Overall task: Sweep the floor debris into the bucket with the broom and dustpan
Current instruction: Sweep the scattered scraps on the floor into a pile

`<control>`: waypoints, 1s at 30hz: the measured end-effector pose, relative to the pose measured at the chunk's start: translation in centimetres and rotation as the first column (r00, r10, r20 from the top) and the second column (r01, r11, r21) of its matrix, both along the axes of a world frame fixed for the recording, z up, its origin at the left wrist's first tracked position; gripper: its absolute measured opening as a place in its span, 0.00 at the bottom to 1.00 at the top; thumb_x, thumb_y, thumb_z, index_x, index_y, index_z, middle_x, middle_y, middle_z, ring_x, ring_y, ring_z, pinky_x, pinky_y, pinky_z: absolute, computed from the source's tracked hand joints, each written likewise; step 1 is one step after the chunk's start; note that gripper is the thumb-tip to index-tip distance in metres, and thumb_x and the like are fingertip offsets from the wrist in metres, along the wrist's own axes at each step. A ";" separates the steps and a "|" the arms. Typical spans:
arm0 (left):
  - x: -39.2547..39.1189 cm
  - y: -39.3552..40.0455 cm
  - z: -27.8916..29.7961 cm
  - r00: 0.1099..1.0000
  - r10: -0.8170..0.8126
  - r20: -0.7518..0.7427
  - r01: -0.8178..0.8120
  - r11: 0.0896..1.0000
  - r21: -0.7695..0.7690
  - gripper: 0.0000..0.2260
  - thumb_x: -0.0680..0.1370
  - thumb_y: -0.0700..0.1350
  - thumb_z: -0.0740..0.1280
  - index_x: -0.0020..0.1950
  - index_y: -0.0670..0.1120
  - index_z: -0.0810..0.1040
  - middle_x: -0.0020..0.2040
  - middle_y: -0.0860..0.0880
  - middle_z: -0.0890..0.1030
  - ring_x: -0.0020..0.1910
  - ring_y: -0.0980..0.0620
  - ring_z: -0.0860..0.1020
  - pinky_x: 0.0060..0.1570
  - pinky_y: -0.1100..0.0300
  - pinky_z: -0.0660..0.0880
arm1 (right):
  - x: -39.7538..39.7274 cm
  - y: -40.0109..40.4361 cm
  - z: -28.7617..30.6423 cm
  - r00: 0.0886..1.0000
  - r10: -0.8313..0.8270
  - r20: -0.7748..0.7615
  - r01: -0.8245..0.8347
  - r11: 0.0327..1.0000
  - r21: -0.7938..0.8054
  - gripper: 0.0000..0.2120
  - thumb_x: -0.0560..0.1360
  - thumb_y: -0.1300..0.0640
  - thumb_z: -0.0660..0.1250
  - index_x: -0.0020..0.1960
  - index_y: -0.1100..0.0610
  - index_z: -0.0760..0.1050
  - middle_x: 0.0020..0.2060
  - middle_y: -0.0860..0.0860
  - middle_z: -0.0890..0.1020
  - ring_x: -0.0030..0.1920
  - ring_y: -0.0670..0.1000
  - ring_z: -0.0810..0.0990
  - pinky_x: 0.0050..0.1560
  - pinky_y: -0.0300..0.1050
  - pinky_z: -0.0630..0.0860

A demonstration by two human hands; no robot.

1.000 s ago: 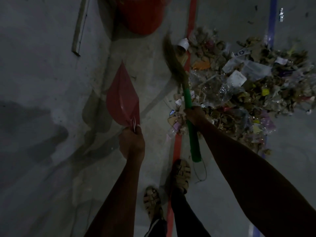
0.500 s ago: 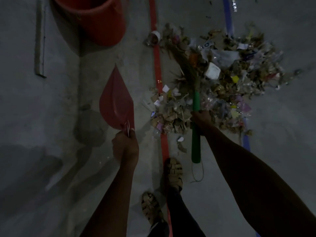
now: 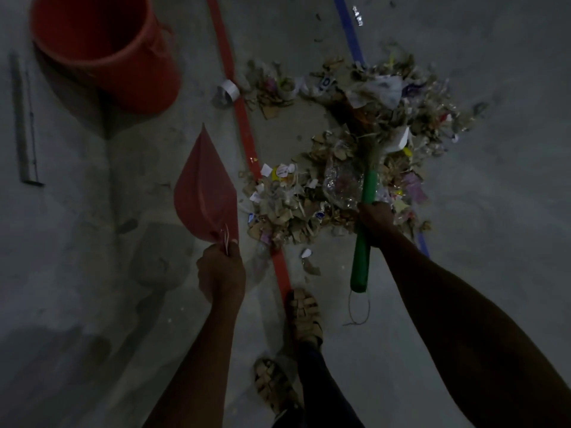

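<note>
Both hands grip: left hand [image 3: 221, 271] dustpan [image 3: 205, 193], right hand [image 3: 375, 222] broom [image 3: 366, 211] in debris [image 3: 312, 193].

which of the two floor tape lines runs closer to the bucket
The red tape line: it passes just right of the orange bucket, while the blue tape line lies farther right, past the debris pile.

From my feed, both forearms are bare, with no sleeves reaching the left hand [image 3: 221, 273] at nine o'clock or the right hand [image 3: 375, 222] at two o'clock. At six o'clock I see tan woven strappy sandals [image 3: 304, 316] and a dark trouser leg [image 3: 321, 384].
</note>
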State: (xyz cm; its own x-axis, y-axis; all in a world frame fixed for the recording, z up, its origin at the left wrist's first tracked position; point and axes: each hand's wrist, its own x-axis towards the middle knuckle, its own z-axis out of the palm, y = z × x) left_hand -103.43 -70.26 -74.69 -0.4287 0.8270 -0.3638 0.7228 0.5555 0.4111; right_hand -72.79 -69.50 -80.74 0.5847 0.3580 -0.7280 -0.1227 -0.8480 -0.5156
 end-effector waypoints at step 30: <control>-4.6 -17.0 2.0 0.992 0.126 0.005 -0.126 0.992 0.002 0.17 0.81 0.52 0.64 0.55 0.38 0.81 0.51 0.38 0.83 0.50 0.39 0.81 0.41 0.57 0.67 | -16.0 -17.5 1.3 0.803 0.584 0.119 -0.594 0.801 0.075 0.13 0.80 0.54 0.64 0.59 0.62 0.70 0.40 0.58 0.81 0.33 0.58 0.83 0.33 0.57 0.83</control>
State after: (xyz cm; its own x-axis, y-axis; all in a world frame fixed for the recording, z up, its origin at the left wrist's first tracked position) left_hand -108.01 -87.29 -72.73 -0.5281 0.7672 -0.3640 0.6449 0.6412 0.4159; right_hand -88.74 -87.05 -79.42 0.2944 0.7234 -0.6245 0.4312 -0.6837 -0.5888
